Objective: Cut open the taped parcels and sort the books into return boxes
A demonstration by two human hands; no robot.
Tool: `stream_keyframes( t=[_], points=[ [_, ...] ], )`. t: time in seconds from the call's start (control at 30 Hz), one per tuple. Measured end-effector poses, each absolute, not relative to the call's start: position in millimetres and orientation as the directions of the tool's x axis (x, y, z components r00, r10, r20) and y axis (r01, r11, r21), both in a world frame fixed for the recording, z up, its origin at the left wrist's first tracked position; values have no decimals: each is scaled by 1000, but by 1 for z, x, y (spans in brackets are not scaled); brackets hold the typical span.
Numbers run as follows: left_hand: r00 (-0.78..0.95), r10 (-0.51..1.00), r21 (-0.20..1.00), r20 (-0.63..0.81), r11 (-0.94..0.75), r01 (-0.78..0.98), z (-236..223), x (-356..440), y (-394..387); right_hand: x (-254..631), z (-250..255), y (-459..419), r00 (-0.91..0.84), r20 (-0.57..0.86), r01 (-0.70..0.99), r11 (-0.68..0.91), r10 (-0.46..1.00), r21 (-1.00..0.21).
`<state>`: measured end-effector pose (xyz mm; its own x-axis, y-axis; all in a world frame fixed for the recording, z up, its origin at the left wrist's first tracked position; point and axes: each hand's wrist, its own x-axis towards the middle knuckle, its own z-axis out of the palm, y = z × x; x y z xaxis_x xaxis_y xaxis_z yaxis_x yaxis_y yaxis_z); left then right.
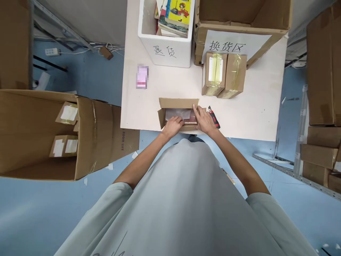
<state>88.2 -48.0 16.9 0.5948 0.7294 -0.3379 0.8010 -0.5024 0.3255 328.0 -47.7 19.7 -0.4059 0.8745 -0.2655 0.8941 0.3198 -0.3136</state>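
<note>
A small cardboard box (179, 103) lies at the table's near edge with its flaps spread. Inside it I see a greyish flat sheet (178, 113) and something reddish-brown, perhaps a book, partly covered by my hands. My left hand (174, 126) reaches over the box's near left side, its fingers curled down into the contents; whatever they grip is hidden. My right hand (205, 121) grips the box's right end, with one finger stretched toward the far flap. Just right of that hand, a red and black utility knife (214, 118) rests on the table.
Behind stand a white foam bin (166, 51) with books (177, 16) and a large open carton (266, 30). Two taped boxes (224, 76) sit before the carton. A blurred pink item (142, 76) lies left. A big carton (87, 138) holding parcels stands left of the table.
</note>
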Motion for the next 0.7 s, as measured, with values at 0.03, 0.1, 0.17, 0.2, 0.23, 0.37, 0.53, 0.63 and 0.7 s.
stream_keyframes(
  t=[0.03,0.1,0.17,0.2,0.23,0.37,0.53,0.63,0.7],
  points=[
    [580,739,317,-343,-491,812,18,91,-44,329,20,-42,-415,-274,891,326,868,-317],
    [543,759,291,-360,-462,838,20,96,-34,332,20,-32,-431,-286,883,336,856,-327],
    [506,769,269,-390,-430,862,24,101,-24,335,18,-22,-451,-293,872,345,843,-348],
    [491,771,265,-406,-414,871,27,103,-18,337,16,-18,-461,-294,864,348,837,-363],
    [479,772,267,-418,-399,877,30,104,-14,338,14,-14,-472,-295,856,350,831,-381],
    [461,790,273,-405,-377,885,55,102,-2,347,7,1,-499,-317,824,329,806,-462],
    [460,827,257,-324,-392,884,105,87,2,358,30,6,-440,-318,784,186,840,-593],
    [489,828,294,-274,-412,862,134,82,4,353,68,-3,-383,-168,753,201,908,-627],
    [521,821,324,-234,-440,838,151,82,7,342,94,-11,-374,-112,763,238,921,-601]
  ],
)
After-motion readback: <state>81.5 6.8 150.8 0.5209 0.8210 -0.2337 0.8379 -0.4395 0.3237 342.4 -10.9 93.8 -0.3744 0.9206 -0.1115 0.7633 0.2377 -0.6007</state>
